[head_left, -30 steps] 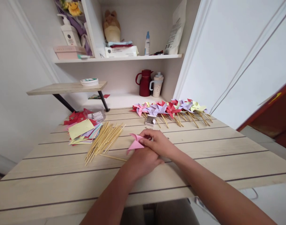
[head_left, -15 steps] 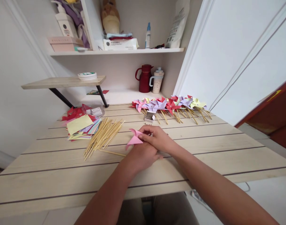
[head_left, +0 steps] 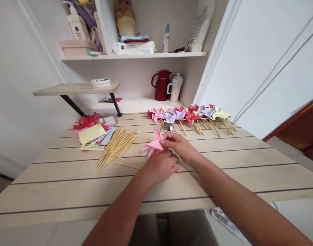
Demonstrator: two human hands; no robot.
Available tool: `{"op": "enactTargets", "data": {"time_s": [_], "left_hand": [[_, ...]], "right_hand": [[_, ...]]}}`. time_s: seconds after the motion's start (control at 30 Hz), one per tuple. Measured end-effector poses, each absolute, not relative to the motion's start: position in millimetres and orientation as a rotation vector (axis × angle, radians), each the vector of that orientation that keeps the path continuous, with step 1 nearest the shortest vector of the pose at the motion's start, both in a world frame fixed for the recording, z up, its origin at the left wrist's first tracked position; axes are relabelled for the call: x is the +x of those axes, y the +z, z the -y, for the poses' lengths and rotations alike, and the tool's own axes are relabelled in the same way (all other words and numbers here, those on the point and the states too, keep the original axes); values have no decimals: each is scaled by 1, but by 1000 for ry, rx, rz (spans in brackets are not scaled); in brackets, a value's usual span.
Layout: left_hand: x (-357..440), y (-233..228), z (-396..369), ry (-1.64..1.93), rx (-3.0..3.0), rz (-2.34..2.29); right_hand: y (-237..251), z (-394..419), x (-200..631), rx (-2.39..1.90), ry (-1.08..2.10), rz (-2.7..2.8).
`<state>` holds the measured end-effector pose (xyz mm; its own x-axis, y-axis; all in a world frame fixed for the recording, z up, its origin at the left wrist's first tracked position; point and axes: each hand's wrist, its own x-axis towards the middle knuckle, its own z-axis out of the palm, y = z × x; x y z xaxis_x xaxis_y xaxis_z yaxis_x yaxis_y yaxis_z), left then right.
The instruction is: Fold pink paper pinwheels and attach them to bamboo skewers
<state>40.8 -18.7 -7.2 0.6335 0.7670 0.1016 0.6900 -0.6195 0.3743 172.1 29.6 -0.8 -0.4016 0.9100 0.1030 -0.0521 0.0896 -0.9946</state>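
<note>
Inside the desk's (head_left: pixel 248 150) front edge, pinching in the right hand (head_left: pixel 181 147) a likely light, crushable pinwheel (head_left: pixel 155 144), best held centrally, with grip of left hand (head_left: pixel 160 167) unclear.

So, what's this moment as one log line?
right hand: pinching pink paper pinwheel | left hand: against it, grip unclear | left of hands: wooden sticks | beyond hands: pinwheels on sticks

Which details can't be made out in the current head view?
All in the head view:
- Right edge of the pink paper pinwheel: behind the right hand.
- Palm of the left hand, and whether it grips anything: hidden by the back of that hand.
- Top of the plush toy: cut off by the upper edge.
- Fine print on the spray bottle: too small.
</note>
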Motion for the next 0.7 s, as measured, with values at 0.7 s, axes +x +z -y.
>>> {"op": "enactTargets", "data": {"time_s": [0.7], "left_hand": [[41,-16,24,545,2485,-1201]], "right_hand": [[-14,-15,173,-943,1119,1785]]}}
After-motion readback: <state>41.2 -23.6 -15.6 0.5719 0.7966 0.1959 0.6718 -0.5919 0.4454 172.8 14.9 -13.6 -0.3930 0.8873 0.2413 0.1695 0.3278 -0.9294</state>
